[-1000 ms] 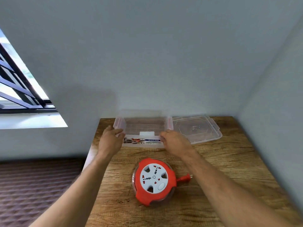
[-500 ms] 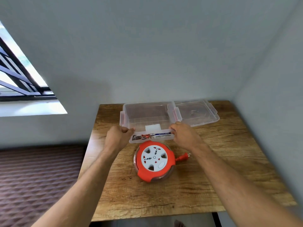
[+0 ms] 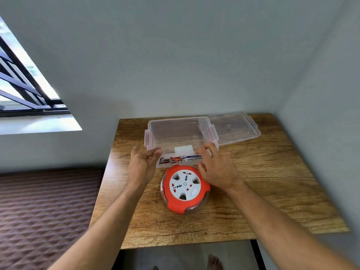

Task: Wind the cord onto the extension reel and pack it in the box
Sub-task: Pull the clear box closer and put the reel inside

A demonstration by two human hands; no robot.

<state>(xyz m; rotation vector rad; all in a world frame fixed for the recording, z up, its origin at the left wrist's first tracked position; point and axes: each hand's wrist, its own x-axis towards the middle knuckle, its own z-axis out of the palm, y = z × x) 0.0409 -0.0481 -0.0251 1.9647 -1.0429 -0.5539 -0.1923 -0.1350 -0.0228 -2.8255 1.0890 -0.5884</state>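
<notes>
Wooden table [image 3: 263, 172] in a grey corner held the open box [image 3: 179, 133], reel [image 3: 186, 189] just in front of it. Left hand [image 3: 142, 164] and right hand [image 3: 216, 168] had let go since half a second earlier, fingers relaxed. Lifting the reel carelessly could spill cord, I'd guess.

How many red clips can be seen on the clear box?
2: one clip on the box's left end, one clip on its right end. Others may be hidden.
</notes>
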